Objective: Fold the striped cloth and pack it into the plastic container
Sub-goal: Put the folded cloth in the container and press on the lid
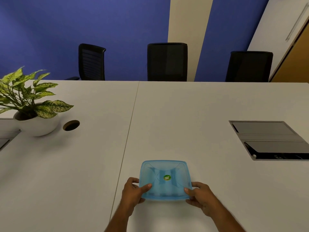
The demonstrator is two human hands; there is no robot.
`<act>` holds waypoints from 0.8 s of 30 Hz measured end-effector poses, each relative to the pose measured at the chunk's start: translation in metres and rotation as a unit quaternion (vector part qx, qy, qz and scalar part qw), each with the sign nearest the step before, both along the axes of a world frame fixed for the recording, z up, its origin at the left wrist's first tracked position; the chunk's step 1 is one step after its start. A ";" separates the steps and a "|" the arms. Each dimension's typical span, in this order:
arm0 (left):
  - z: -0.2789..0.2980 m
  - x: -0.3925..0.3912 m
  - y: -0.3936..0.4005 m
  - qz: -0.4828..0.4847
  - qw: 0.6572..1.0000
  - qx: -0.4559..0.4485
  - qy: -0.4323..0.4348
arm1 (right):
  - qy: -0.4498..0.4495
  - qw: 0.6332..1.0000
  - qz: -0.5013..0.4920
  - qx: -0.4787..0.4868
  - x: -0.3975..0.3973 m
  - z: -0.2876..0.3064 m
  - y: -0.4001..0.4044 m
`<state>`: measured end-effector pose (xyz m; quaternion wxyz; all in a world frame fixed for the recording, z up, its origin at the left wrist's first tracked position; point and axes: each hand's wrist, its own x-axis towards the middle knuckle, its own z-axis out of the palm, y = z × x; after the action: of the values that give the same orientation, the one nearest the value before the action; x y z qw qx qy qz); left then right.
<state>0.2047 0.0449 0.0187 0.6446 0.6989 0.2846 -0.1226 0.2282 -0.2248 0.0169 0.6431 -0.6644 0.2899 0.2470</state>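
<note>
Plastic container (164,179), translucent blue with its lid on, sits on the white bench (184,114) near the front edge, just right of the bench seam.

Head view: both hands grip it at the 2 near corners. Left hand (133,191) and right hand (199,195) each lay a thumb on the lid, fingers wrapped around the rim, probably to steady it or press the lid shut. Pale shapes show through the lid; whether that is the striped cloth, folded inside, cannot be confirmed. Forearms are cut off by the frame.
</note>
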 end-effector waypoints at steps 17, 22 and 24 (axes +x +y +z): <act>-0.003 -0.012 0.003 0.051 0.994 -0.093 0.011 | -0.037 0.997 -0.056 -0.047 -0.006 -0.006 0.012; -0.002 -0.013 0.005 0.043 0.995 -0.091 0.009 | -0.033 0.997 -0.052 -0.047 -0.006 -0.005 0.012; 0.000 -0.013 0.004 0.040 0.995 -0.090 0.009 | -0.032 0.997 -0.053 -0.045 -0.006 -0.005 0.012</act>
<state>0.1918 0.0489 0.0188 0.7069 0.6247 0.3060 -0.1279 0.2223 -0.2126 0.0122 0.6337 -0.6839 0.3146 0.1782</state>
